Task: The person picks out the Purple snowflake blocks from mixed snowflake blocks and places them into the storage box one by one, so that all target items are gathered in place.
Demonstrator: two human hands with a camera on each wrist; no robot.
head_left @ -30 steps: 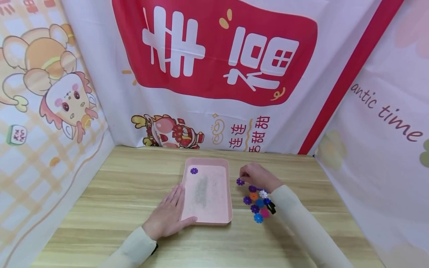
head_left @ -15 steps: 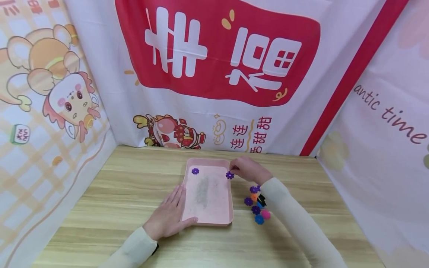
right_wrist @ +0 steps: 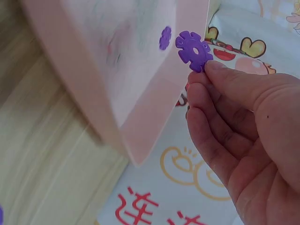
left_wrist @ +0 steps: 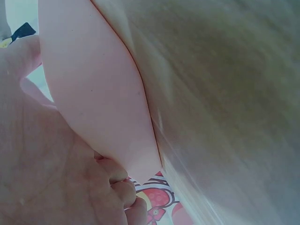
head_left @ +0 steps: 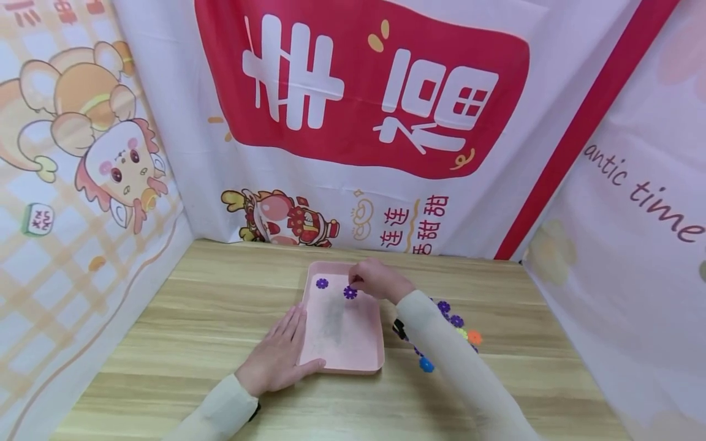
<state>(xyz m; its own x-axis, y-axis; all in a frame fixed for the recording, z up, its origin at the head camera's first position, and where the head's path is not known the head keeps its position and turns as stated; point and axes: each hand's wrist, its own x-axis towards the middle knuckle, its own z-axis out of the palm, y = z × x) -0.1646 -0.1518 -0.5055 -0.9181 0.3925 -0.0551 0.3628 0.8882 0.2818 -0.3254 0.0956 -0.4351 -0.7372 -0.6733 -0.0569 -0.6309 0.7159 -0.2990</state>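
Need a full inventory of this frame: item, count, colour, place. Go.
tray: 1, pink, on the table
lying flower piece: 1, purple, in the tray, far left corner area
held flower piece: 1, purple, pinched over the tray's far part
loose flower pieces: several, purple, orange, yellowish, blue, right of the tray; exact count hidden by the right sleeve
table: 1, light wood, under the tray
back cloth: 1, white with red print, behind the table
side cloths: 2, pale, printed, left and right
black objects: 2, black, one beside each sleeve
sleeves: 2, off-white, on both arms
left hand: 1, bare, against the tray's left side
right hand: 1, bare, pinching the held flower piece
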